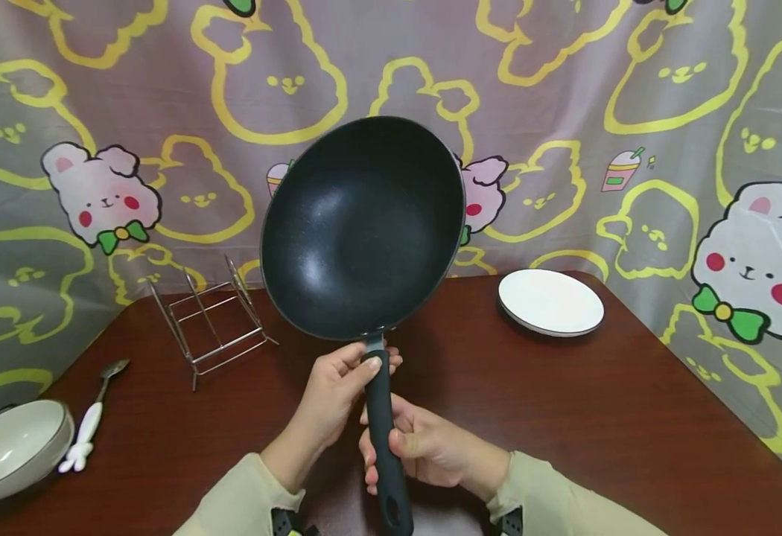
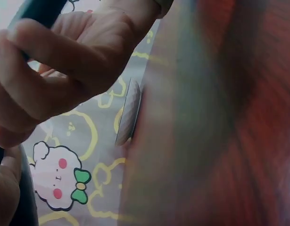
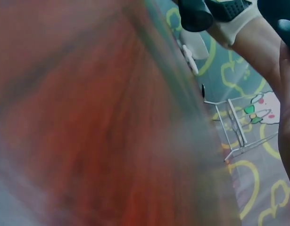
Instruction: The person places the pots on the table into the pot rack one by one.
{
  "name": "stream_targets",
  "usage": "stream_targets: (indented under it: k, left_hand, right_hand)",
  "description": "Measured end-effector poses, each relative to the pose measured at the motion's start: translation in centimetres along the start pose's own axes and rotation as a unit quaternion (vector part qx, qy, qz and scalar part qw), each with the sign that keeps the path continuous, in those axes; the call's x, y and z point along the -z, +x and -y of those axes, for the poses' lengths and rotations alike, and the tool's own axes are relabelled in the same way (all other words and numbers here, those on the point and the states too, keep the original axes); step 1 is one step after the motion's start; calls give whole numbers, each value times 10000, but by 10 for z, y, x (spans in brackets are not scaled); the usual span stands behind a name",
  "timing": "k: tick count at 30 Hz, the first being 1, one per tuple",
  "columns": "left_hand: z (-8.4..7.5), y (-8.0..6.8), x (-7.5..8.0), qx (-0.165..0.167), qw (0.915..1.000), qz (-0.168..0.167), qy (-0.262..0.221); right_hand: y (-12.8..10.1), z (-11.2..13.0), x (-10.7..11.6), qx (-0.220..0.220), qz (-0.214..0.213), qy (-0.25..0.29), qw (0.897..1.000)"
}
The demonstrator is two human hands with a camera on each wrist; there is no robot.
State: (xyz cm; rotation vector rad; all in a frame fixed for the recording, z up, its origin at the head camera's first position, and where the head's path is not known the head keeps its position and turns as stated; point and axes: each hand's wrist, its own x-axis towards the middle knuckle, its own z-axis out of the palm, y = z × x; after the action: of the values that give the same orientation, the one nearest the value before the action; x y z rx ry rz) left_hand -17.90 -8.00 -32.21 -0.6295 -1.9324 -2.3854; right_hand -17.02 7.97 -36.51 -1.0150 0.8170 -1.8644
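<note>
A black frying pan (image 1: 371, 231) with deep curved sides is held up over the table, its inside facing me and its handle pointing down. My left hand (image 1: 337, 383) grips the top of the black handle (image 1: 380, 417) just below the pan body, thumb across the front. Lower down, my right hand (image 1: 431, 447) wraps the same handle, thumb in front and fingers behind. In the left wrist view, the right hand (image 2: 83, 61) shows curled about the dark handle. The left forearm (image 3: 258, 47) appears at the right wrist view's upper right.
On the brown table (image 1: 532, 417), a wire rack (image 1: 213, 320) stands back left. A white bowl (image 1: 16, 450) and a spoon with a white handle (image 1: 89, 424) lie front left. A white plate (image 1: 550, 301) sits back right. A patterned curtain (image 1: 552, 97) hangs behind.
</note>
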Motion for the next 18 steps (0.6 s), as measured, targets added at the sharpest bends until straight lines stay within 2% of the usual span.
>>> stream_targets:
  k: [5, 9, 13, 18]
  left_hand:
    - [-8, -1, 3, 69, 9967, -363, 723]
    - [-15, -4, 1, 128, 9898, -747, 1208]
    - [-20, -8, 0, 127, 9747, -1096, 1943]
    - [-26, -11, 1, 130, 9548, -1338, 2653]
  right_hand:
    - [5, 2, 2, -121, -54, -162, 9998]
    - [9, 2, 3, -206, -81, -411, 9989]
    - [13, 4, 3, -315, -238, -871, 9954]
    - [16, 6, 4, -503, -504, -1277, 9893]
